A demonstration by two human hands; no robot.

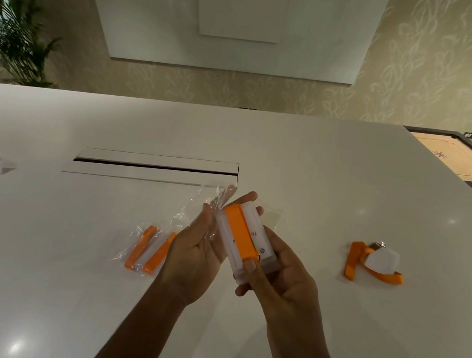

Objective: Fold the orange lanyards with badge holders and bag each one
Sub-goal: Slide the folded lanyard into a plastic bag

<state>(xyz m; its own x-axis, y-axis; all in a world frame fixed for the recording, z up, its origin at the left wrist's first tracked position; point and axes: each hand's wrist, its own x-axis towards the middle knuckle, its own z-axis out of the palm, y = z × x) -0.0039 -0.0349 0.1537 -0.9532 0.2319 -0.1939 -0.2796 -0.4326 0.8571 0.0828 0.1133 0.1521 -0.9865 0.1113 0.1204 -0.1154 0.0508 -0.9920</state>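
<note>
Head view: both hands' fingers (253, 200) gripping folded lanyard (239, 232), holder lettering "To".

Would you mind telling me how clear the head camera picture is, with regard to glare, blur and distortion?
Head view: soft, dim indoor light; small ceiling-light glints on the glossy table; wide-angle bending at the edges; the clear bag is faint and slightly blurred; the print on the badge holder is only partly readable.
</note>
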